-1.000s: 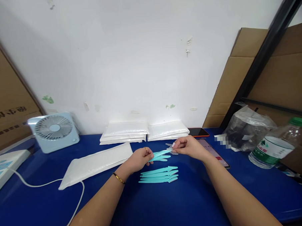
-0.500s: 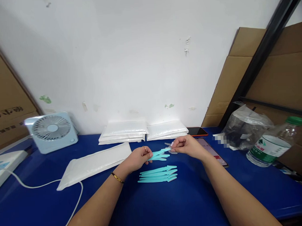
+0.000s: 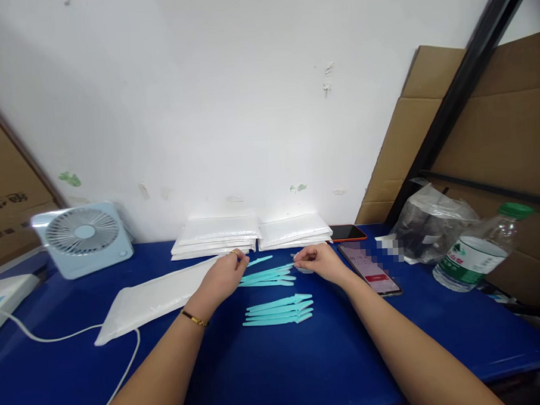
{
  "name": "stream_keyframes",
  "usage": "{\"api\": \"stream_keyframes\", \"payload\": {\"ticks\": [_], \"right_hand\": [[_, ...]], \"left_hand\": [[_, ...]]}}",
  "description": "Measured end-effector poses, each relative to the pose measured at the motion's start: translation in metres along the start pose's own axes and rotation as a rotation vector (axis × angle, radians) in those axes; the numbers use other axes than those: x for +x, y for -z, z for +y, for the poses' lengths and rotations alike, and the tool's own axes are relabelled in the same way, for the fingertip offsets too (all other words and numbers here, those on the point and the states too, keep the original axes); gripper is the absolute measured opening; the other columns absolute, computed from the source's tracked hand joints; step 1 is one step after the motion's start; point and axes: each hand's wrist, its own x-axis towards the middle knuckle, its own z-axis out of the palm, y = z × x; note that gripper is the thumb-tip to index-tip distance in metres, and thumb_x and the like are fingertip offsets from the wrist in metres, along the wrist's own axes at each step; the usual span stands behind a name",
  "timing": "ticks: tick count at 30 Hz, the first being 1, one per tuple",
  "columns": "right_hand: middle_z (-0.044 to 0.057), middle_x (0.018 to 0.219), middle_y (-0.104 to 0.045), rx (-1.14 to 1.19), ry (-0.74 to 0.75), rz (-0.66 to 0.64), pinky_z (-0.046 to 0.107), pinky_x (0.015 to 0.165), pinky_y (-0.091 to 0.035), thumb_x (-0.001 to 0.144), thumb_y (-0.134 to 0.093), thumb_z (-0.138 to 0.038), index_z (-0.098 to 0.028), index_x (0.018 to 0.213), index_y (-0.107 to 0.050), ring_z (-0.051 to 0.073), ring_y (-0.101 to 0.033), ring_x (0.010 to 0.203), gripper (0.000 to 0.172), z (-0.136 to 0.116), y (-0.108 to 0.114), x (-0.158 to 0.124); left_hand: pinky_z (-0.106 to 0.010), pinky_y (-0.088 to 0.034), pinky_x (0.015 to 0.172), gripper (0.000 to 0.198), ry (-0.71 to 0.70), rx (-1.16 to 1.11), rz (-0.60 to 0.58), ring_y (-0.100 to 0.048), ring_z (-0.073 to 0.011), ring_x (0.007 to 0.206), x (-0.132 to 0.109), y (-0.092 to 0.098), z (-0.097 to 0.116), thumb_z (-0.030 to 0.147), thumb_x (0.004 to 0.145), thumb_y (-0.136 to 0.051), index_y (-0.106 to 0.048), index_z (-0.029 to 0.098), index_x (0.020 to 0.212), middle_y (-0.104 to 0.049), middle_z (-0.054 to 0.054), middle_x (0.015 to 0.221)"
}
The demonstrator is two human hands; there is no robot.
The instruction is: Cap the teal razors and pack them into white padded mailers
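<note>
My left hand point(image 3: 223, 273) is closed at the near end of the white padded envelope point(image 3: 162, 300), pinching a turquoise eyebrow razor point(image 3: 260, 260) that sticks out to the right. Just below it lies a fanned group of turquoise razors point(image 3: 268, 278), partly behind the hand. Closer to me, a second row of several razors point(image 3: 279, 311) lies side by side. My right hand point(image 3: 320, 263) has thumb and fingers pinched together beside the first group's right ends. Small clear plastic pieces point(image 3: 305, 271) lie under its fingertips; what it holds is too small to make out.
Two stacks of white envelopes point(image 3: 215, 230) stand against the wall. A light-blue fan point(image 3: 86, 237) and a white cable point(image 3: 136, 351) are at left. On the right are a lit phone point(image 3: 374, 269), a dark phone point(image 3: 348, 232), a plastic bag point(image 3: 432, 222) and a water bottle point(image 3: 478, 256).
My left hand has moved left and back with a razor, away from the right hand. The razor that spanned both hands is no longer between them. The view has shifted slightly.
</note>
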Motion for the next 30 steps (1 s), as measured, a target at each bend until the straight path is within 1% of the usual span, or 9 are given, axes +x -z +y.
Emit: {"api": "stream_keyframes", "payload": {"ticks": [2, 5, 8, 11, 16, 20, 24, 26, 30], "right_hand": [[0.005, 0.078, -0.067, -0.198, 0.062, -0.012, 0.028, 0.063, -0.046, 0.066, -0.067, -0.033, -0.017, 0.075, -0.069, 0.017, -0.061, 0.069, 0.018, 0.001, 0.004, -0.001], [0.004, 0.081, -0.064, -0.445, 0.095, -0.023, 0.027, 0.065, -0.043, 0.064, -0.068, -0.031, -0.019, 0.069, -0.069, 0.017, -0.058, 0.073, 0.013, 0.001, 0.014, -0.003], [0.004, 0.08, -0.063, -0.515, 0.047, -0.058, 0.026, 0.062, -0.042, 0.062, -0.069, -0.031, -0.019, 0.068, -0.067, 0.018, -0.057, 0.073, 0.014, 0.003, 0.021, -0.005], [0.003, 0.081, -0.063, -0.5, 0.055, -0.086, 0.025, 0.063, -0.041, 0.066, -0.065, -0.027, -0.018, 0.068, -0.065, 0.017, -0.057, 0.073, 0.01, 0.003, 0.021, -0.006], [0.002, 0.069, -0.065, -0.363, 0.034, -0.067, 0.023, 0.056, -0.038, 0.069, -0.063, -0.026, -0.018, 0.071, -0.067, 0.014, -0.056, 0.063, 0.01, -0.006, 0.019, -0.007], [0.002, 0.062, -0.064, -0.104, -0.062, -0.102, 0.023, 0.049, -0.038, 0.07, -0.064, -0.041, -0.015, 0.079, -0.069, 0.012, -0.053, 0.051, 0.028, -0.017, 0.021, -0.009], [0.003, 0.063, -0.066, 0.137, -0.076, -0.138, 0.023, 0.054, -0.042, 0.073, -0.061, -0.045, -0.014, 0.093, -0.066, 0.013, -0.059, 0.058, 0.037, -0.027, 0.016, -0.012], [0.003, 0.064, -0.066, 0.221, -0.072, -0.108, 0.022, 0.052, -0.042, 0.071, -0.064, -0.045, -0.014, 0.091, -0.064, 0.012, -0.059, 0.056, 0.037, -0.029, 0.012, -0.012], [0.001, 0.062, -0.063, 0.317, -0.035, 0.044, 0.021, 0.047, -0.041, 0.069, -0.067, -0.044, -0.014, 0.077, -0.06, 0.009, -0.055, 0.047, 0.032, -0.03, 0.003, -0.011]], "left_hand": [[-0.027, -0.033, 0.059, 0.029, 0.001, 0.009, 0.004, -0.052, -0.0169, 0.063, 0.0, 0.002, -0.001, 0.041, 0.087, -0.034, -0.051, 0.02, 0.079, -0.056, -0.001, 0.064], [-0.026, -0.032, 0.057, 0.028, -0.048, -0.049, -0.061, -0.05, -0.0158, 0.061, -0.003, 0.0, 0.004, 0.04, 0.085, -0.036, -0.052, 0.02, 0.077, -0.055, 0.0, 0.065], [-0.025, -0.032, 0.056, 0.026, -0.095, -0.122, -0.136, -0.049, -0.0146, 0.061, -0.005, -0.005, 0.011, 0.04, 0.084, -0.038, -0.053, 0.02, 0.077, -0.055, 0.001, 0.067], [-0.025, -0.032, 0.056, 0.025, -0.108, -0.162, -0.154, -0.048, -0.0142, 0.061, -0.006, -0.008, 0.014, 0.041, 0.083, -0.04, -0.054, 0.02, 0.079, -0.054, 0.001, 0.067], [-0.024, -0.032, 0.055, 0.026, -0.114, -0.177, -0.151, -0.046, -0.0136, 0.061, -0.005, -0.011, 0.012, 0.041, 0.082, -0.04, -0.054, 0.02, 0.078, -0.052, 0.002, 0.066], [-0.024, -0.032, 0.055, 0.026, -0.116, -0.207, -0.159, -0.044, -0.0127, 0.06, -0.005, -0.012, 0.012, 0.041, 0.083, -0.04, -0.053, 0.02, 0.078, -0.05, 0.002, 0.065], [-0.023, -0.031, 0.054, 0.026, -0.109, -0.246, -0.16, -0.042, -0.0119, 0.059, -0.005, -0.011, 0.014, 0.042, 0.083, -0.04, -0.053, 0.019, 0.078, -0.048, 0.003, 0.064], [-0.023, -0.03, 0.054, 0.027, -0.107, -0.263, -0.159, -0.041, -0.0118, 0.058, -0.005, -0.01, 0.014, 0.042, 0.083, -0.04, -0.053, 0.019, 0.078, -0.048, 0.003, 0.064], [-0.023, -0.031, 0.054, 0.029, -0.11, -0.301, -0.165, -0.04, -0.0117, 0.059, -0.005, -0.008, 0.016, 0.044, 0.082, -0.04, -0.053, 0.018, 0.078, -0.047, 0.002, 0.065]]}}
